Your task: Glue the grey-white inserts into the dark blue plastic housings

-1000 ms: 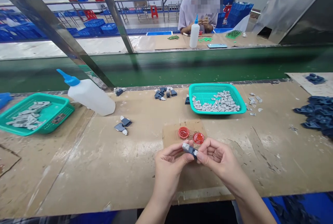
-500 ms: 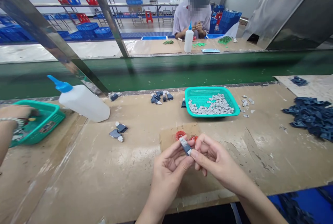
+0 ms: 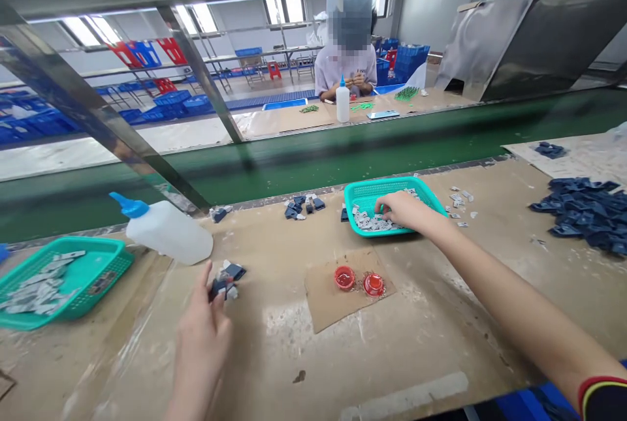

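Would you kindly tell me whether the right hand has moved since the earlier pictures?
Yes, the right hand has moved forward from above the cardboard sheet to the teal basket.

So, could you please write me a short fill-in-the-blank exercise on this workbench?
The right hand reaches into a ____ plastic basket.
The squeeze bottle has a ____ nozzle.
The cardboard sheet holds ____ small red dishes.

Answers: teal; blue; two.
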`<action>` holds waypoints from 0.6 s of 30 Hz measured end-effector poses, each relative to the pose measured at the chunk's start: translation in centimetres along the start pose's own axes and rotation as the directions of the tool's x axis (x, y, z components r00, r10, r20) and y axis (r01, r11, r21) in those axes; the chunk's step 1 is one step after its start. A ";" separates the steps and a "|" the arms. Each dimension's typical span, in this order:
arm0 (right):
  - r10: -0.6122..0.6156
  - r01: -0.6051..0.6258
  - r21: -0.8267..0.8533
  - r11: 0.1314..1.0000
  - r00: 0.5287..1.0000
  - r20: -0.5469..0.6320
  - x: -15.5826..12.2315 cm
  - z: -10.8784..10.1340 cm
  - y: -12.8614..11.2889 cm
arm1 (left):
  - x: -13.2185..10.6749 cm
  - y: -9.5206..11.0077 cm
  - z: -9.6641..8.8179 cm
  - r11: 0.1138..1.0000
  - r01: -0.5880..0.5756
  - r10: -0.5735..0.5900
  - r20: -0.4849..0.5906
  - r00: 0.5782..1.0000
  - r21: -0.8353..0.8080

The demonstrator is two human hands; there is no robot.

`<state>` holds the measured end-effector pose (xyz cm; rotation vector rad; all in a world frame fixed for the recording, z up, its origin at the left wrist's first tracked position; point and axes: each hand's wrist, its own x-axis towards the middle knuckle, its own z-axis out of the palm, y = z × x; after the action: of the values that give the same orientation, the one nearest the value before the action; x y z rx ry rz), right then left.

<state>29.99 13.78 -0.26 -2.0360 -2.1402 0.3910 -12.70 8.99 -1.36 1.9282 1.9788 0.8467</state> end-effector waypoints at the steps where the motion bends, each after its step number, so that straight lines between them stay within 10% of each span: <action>1: -0.021 0.021 -0.004 1.000 1.000 0.015 0.2 0.2 -0.2 | 0.4 -0.4 -0.2 0.997 -0.023 0.022 0.009 1.000 0.071; 7: -0.085 0.085 0.003 0.996 0.995 0.061 1.0 0.6 -0.4 | 2.8 0.1 0.8 0.932 -0.273 0.274 0.030 0.961 0.239; 18: -0.097 0.122 0.118 0.985 0.976 -0.195 -1.2 -0.5 -0.5 | 9.4 10.6 8.1 0.900 -0.435 0.426 0.148 0.892 0.026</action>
<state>29.73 12.61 0.40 -1.7980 -2.0453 0.2998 -0.28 19.47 0.11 2.4383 1.5313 0.7286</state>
